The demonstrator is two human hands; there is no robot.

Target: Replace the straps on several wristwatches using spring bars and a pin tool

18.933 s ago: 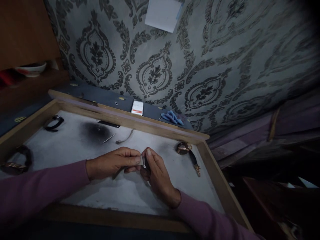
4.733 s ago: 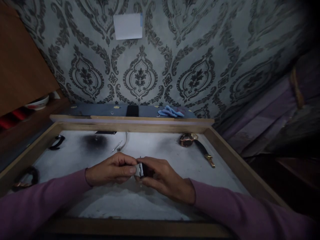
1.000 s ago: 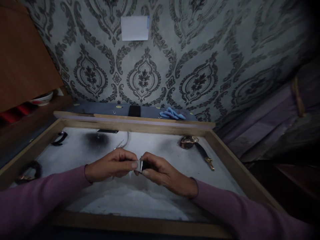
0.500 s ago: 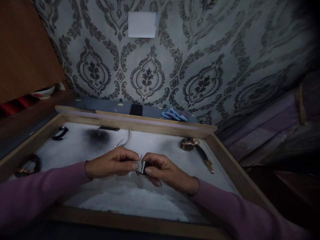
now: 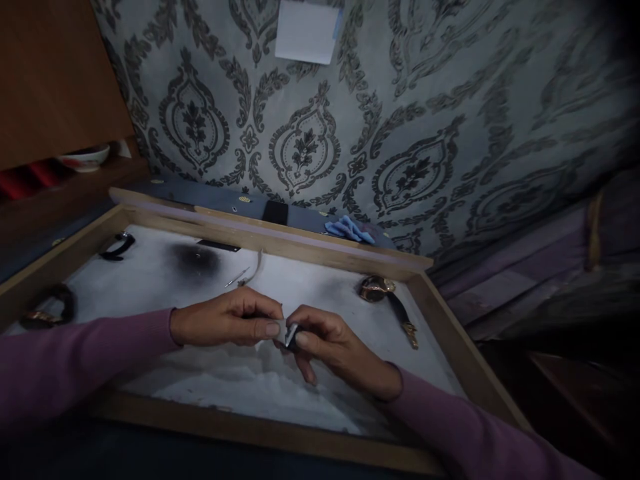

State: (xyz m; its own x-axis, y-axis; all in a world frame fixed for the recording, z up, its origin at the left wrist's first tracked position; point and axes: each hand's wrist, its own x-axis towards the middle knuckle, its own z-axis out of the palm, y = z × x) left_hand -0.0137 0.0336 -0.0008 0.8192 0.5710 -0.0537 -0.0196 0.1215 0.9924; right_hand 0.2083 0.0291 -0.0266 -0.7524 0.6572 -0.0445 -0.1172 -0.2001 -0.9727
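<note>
Left hand (image 5: 227,321) pinched a light flat piece (image 5: 283,331); right hand (image 5: 340,343) gripped a small dark object (image 5: 294,337), above the white-bottomed wooden tray (image 5: 250,407), beside patterned wallpaper (image 5: 305,150).

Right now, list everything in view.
Tray: one, wooden, centre
Watches: two, black, tray's left
Watch: one or two, black-gold, tray's right
Tool: one, silver, tray
Cord: one, greyish, beside tool
Strip: one, black, tray's edge
Phone, apparently: one, black, beyond tray
Cloth: one, blue, beyond tray
Bowl: one, white-red, left shelf
Cabinet: one, brown, left
Paper: one, white, on wall
Curtain: one, purple, right
Held piece: one, dark-silver, centre
Left hand, right hand: two, purple-sleeved, centre
</note>
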